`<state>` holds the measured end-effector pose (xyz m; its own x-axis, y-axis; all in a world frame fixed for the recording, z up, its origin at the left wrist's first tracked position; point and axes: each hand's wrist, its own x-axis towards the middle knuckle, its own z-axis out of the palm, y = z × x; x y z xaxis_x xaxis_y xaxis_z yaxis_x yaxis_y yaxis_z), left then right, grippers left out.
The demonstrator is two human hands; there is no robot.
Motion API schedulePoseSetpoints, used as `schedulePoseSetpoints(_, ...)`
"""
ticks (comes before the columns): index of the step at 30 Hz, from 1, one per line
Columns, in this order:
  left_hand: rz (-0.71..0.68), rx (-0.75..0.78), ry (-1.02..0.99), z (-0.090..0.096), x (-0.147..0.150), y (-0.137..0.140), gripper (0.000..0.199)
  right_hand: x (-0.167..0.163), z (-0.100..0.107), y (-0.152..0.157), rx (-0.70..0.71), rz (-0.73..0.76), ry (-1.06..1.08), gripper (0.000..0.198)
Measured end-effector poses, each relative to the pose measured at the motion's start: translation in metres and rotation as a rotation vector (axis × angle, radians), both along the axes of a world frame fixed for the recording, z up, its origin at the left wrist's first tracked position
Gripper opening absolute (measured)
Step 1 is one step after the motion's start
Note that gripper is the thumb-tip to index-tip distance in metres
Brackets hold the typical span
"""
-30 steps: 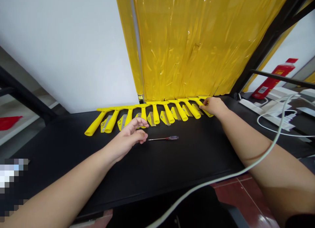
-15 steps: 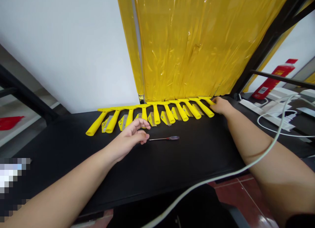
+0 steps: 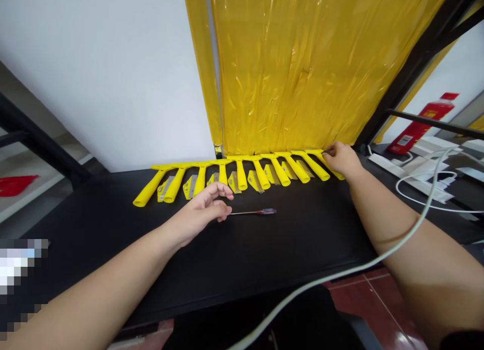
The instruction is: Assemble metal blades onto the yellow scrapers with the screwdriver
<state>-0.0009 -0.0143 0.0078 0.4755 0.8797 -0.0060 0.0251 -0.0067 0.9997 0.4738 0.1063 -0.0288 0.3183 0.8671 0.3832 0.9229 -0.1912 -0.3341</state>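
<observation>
A row of several yellow plastic T-shaped scraper handles (image 3: 242,174) lies along the back of the black table, crossbars to the rear and hollow grips toward me. Between them are small yellow pieces with metal blades (image 3: 254,181). My right hand (image 3: 342,158) is at the row's right end, fingers closed on the crossbar end of the last yellow scraper (image 3: 338,174); its fingertips are partly hidden. My left hand (image 3: 212,201) hovers before the row, fingers loosely curled and thumb apart, holding nothing. Beside its thumb lies a screwdriver (image 3: 260,212) with a clear handle.
Behind the row hang a yellow plastic curtain (image 3: 302,77) and a white panel (image 3: 106,77). A red bottle (image 3: 421,125) and white boxes stand at the right. A pale cable (image 3: 321,278) crosses in front of my right forearm. Black frame posts (image 3: 410,57) rise on both sides.
My right hand has shifted slightly up and right, uncovering the grip of the last scraper in the row. The left hand stays nearly still.
</observation>
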Motion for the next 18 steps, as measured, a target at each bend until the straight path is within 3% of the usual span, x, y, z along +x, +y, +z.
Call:
schedulePoseSetpoints(2,-0.005,-0.002,0.000,-0.001,0.000,0.000,0.025,-0.017,0.008,-0.006,0.035,0.057,-0.015,0.028)
schedulePoseSetpoints(5,-0.006,-0.003,0.013,-0.001,-0.001,0.000,0.024,-0.050,0.017,-0.015,-0.039,0.231,-0.088,0.038)
schedulePoseSetpoints(9,-0.007,0.007,0.016,-0.001,0.000,0.000,0.023,-0.086,0.015,-0.022,-0.251,0.230,-0.249,0.058)
schedulePoseSetpoints(12,-0.020,0.015,0.018,-0.001,-0.001,0.001,0.023,-0.097,0.011,-0.022,-0.289,0.212,-0.267,0.054)
schedulePoseSetpoints(15,-0.026,0.006,0.033,0.000,-0.001,0.000,0.025,-0.095,0.010,-0.020,-0.213,0.168,-0.217,0.048)
schedulePoseSetpoints(18,-0.034,-0.008,0.043,0.001,-0.001,0.000,0.024,-0.089,0.015,-0.019,-0.186,0.141,0.035,0.036)
